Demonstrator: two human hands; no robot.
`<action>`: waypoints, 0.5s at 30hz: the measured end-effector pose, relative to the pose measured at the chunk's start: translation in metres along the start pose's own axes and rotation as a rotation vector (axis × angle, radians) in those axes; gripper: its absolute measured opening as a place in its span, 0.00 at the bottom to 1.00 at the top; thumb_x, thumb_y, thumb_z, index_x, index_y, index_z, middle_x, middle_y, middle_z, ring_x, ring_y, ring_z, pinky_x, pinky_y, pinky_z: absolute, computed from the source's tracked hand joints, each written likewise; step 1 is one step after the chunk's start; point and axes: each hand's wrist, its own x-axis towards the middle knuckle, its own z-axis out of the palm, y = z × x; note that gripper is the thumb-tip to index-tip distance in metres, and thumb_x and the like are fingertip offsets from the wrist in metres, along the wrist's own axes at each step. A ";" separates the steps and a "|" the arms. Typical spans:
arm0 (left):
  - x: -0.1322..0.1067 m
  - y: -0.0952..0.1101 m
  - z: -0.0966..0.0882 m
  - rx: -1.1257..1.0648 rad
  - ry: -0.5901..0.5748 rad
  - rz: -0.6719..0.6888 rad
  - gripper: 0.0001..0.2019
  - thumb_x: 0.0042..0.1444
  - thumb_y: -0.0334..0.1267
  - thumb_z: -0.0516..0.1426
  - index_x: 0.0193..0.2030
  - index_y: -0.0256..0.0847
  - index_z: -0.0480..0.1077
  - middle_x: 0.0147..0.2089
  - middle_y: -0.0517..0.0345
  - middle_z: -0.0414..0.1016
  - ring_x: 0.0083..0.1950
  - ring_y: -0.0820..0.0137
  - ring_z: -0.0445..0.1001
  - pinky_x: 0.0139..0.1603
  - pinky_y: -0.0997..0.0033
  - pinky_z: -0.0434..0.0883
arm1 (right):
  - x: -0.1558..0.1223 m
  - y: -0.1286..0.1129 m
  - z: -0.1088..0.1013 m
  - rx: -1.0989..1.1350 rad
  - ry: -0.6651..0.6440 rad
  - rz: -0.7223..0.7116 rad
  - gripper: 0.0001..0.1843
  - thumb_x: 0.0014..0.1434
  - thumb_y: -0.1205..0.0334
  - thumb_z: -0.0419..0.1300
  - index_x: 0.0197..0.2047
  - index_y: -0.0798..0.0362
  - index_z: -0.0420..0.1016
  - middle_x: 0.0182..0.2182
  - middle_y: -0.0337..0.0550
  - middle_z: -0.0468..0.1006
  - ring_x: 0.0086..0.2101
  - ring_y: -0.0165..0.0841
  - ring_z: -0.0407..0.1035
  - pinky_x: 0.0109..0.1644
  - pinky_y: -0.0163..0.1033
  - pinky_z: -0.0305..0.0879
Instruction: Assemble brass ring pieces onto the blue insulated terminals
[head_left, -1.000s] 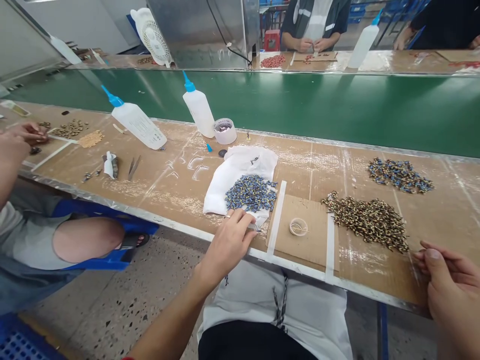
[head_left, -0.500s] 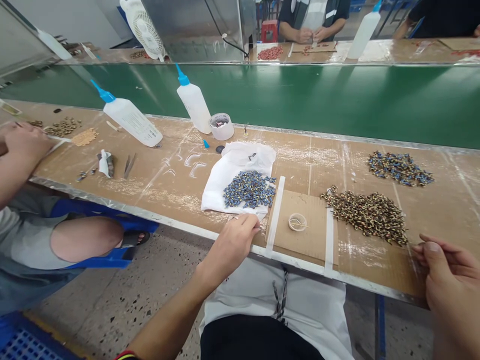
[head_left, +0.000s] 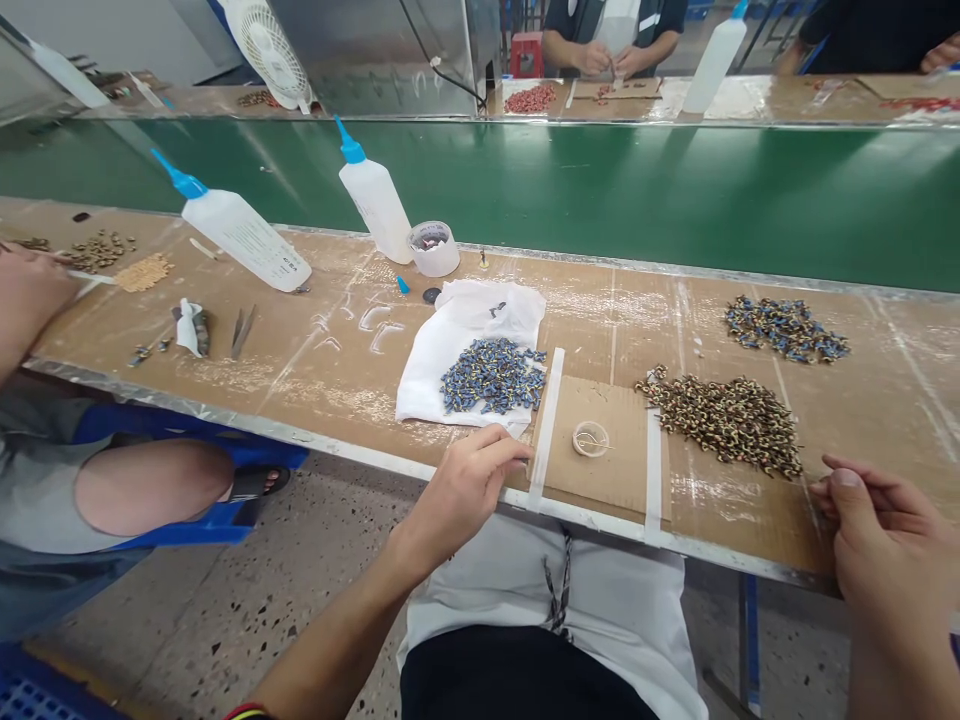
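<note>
My left hand (head_left: 469,485) is at the table's front edge, just below a white cloth (head_left: 427,375) with a pile of small blue-and-yellow pieces (head_left: 493,377). Its thumb and forefinger are pinched together by a white tape strip (head_left: 547,430); whatever they hold is too small to make out. My right hand (head_left: 881,525) is closed too, near a pile of small dark-and-gold pieces (head_left: 724,420), its fingertips partly hidden. Between the hands, a small clear round cup (head_left: 590,439) with a thin stick across it stands on a cardboard piece (head_left: 600,490).
White bottles with blue nozzles (head_left: 379,210) (head_left: 244,235) and a tape roll (head_left: 435,250) stand behind the cloth. Tweezers (head_left: 242,332) lie to the left, near a neighbour's arm (head_left: 26,310). More blue-and-gold pieces (head_left: 784,328) lie far right. A green belt (head_left: 562,190) runs behind.
My left hand has moved slightly right, its fingertips now at the tape strip. My right hand stays close to the same place. The whole view has shifted a little.
</note>
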 end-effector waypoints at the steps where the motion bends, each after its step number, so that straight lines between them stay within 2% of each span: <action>1: 0.001 0.001 0.000 -0.035 0.014 -0.004 0.11 0.64 0.26 0.52 0.42 0.39 0.75 0.38 0.56 0.75 0.40 0.69 0.72 0.42 0.70 0.67 | -0.002 -0.004 0.000 0.011 0.022 -0.012 0.19 0.49 0.45 0.69 0.40 0.48 0.82 0.27 0.47 0.76 0.25 0.34 0.69 0.33 0.47 0.66; 5: 0.003 0.004 0.007 -0.218 0.001 -0.079 0.08 0.62 0.29 0.55 0.39 0.41 0.76 0.38 0.58 0.79 0.40 0.69 0.75 0.43 0.71 0.69 | -0.021 -0.028 0.008 0.011 0.080 -0.185 0.13 0.55 0.50 0.66 0.42 0.45 0.82 0.28 0.48 0.76 0.26 0.37 0.70 0.37 0.50 0.67; 6: 0.004 0.005 0.010 -0.278 -0.016 -0.115 0.07 0.62 0.30 0.56 0.39 0.41 0.76 0.38 0.58 0.80 0.39 0.69 0.75 0.41 0.72 0.70 | -0.028 -0.034 0.013 -0.001 0.022 -0.218 0.12 0.56 0.51 0.66 0.42 0.45 0.81 0.29 0.48 0.76 0.27 0.38 0.71 0.37 0.50 0.68; 7: 0.004 0.006 0.014 -0.345 -0.036 -0.155 0.06 0.61 0.31 0.57 0.39 0.40 0.77 0.37 0.58 0.80 0.38 0.69 0.76 0.40 0.72 0.71 | -0.035 -0.039 0.018 -0.019 -0.094 -0.244 0.11 0.57 0.52 0.65 0.43 0.45 0.80 0.30 0.48 0.77 0.29 0.39 0.73 0.38 0.49 0.69; 10: 0.007 0.009 0.029 -0.571 -0.091 -0.241 0.06 0.60 0.33 0.58 0.39 0.37 0.77 0.36 0.55 0.80 0.37 0.69 0.77 0.40 0.73 0.73 | -0.056 -0.053 0.043 -0.074 -0.560 -0.333 0.12 0.59 0.56 0.63 0.46 0.47 0.77 0.37 0.47 0.79 0.35 0.40 0.74 0.40 0.46 0.70; 11: 0.008 0.009 0.034 -0.630 -0.108 -0.251 0.06 0.60 0.33 0.58 0.39 0.36 0.77 0.37 0.55 0.80 0.38 0.69 0.77 0.40 0.73 0.73 | -0.061 -0.056 0.053 -0.086 -0.675 -0.363 0.12 0.61 0.57 0.62 0.48 0.48 0.76 0.38 0.46 0.78 0.35 0.39 0.74 0.40 0.45 0.70; 13: 0.010 0.008 0.042 -0.700 -0.142 -0.248 0.06 0.59 0.32 0.58 0.39 0.36 0.77 0.37 0.54 0.79 0.38 0.69 0.77 0.41 0.73 0.74 | -0.070 -0.061 0.070 -0.112 -0.785 -0.410 0.12 0.63 0.58 0.60 0.49 0.49 0.74 0.35 0.43 0.77 0.32 0.35 0.71 0.36 0.41 0.68; 15: 0.011 0.007 0.047 -0.744 -0.163 -0.244 0.07 0.59 0.32 0.58 0.39 0.36 0.77 0.37 0.54 0.79 0.37 0.70 0.76 0.41 0.74 0.74 | -0.075 -0.067 0.083 -0.131 -0.786 -0.455 0.09 0.64 0.59 0.59 0.47 0.49 0.74 0.32 0.41 0.74 0.29 0.32 0.67 0.32 0.38 0.64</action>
